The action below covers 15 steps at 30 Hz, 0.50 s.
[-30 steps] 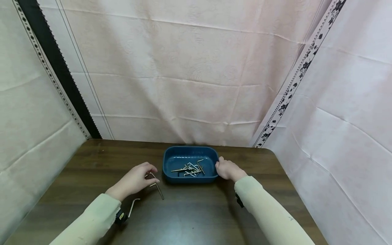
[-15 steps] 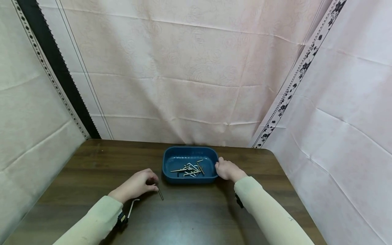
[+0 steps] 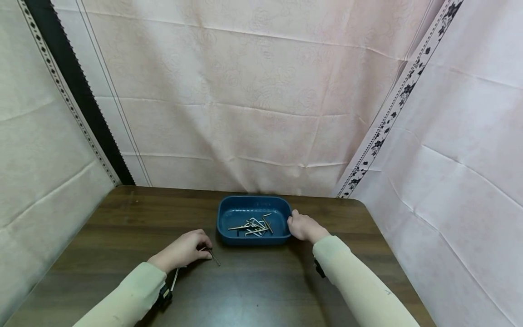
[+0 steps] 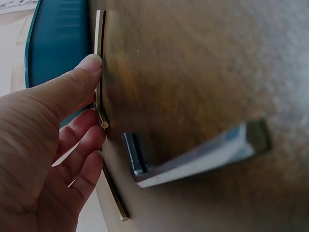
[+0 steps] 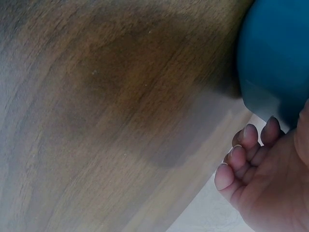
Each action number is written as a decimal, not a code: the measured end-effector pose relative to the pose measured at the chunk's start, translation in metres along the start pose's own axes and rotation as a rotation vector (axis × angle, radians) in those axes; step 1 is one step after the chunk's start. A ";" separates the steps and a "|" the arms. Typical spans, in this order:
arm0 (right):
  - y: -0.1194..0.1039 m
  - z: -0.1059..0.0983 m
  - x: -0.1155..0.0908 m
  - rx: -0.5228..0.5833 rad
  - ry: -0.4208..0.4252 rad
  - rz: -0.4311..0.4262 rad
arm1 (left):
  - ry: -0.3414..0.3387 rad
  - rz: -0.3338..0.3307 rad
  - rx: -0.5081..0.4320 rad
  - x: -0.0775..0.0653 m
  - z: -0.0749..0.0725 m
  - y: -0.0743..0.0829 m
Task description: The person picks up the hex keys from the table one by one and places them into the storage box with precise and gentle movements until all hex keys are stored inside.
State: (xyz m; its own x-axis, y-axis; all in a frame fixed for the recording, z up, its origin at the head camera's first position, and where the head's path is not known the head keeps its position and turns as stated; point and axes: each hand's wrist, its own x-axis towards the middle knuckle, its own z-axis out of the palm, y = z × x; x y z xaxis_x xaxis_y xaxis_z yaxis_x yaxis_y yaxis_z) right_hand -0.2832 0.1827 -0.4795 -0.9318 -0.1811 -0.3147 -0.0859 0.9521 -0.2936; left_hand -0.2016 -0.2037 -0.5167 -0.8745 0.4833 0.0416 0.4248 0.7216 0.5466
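Note:
A gold-toned hex key (image 3: 215, 259) is pinched between thumb and fingers of my left hand (image 3: 184, 250), low over the table just left of the tray. In the left wrist view, the thumb tip presses on its long arm (image 4: 99, 36). A second hex key (image 4: 115, 191) lies beyond the curled fingers, partly hidden by them. Nearer the left wrist lies another, silvery hex key (image 4: 198, 162), blurred and large in that view. My right hand (image 3: 304, 226) grips the right end of a blue tray (image 3: 253, 242), its lower fingers curled beside the wall.
Several hex keys (image 3: 258, 226) lie in a loose pile inside the tray. The brown wooden table (image 3: 261, 286) reaches back to a pale hanging cloth (image 3: 245, 136), with more cloth at both sides.
My left hand has come down onto the hex key, its fingers closing around it, and the key's end has shifted slightly. The right hand and the tray stay where they were.

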 end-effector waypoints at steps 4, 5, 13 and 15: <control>0.000 0.000 -0.001 0.004 0.001 -0.001 | 0.001 0.010 0.009 0.000 0.000 0.001; 0.000 -0.001 -0.001 0.007 0.001 -0.002 | 0.001 0.014 0.011 0.000 0.000 0.001; 0.000 0.000 -0.001 0.020 0.000 -0.007 | 0.008 0.051 0.021 -0.002 0.002 0.002; 0.000 0.000 -0.002 0.025 -0.003 -0.004 | 0.008 0.062 0.012 -0.002 0.002 0.001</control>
State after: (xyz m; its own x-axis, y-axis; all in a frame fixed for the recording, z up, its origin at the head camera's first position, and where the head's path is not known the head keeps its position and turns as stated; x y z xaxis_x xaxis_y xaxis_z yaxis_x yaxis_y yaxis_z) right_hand -0.2818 0.1828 -0.4786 -0.9305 -0.1851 -0.3159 -0.0804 0.9450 -0.3170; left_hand -0.1987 -0.2026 -0.5178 -0.8483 0.5232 0.0819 0.4810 0.6966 0.5324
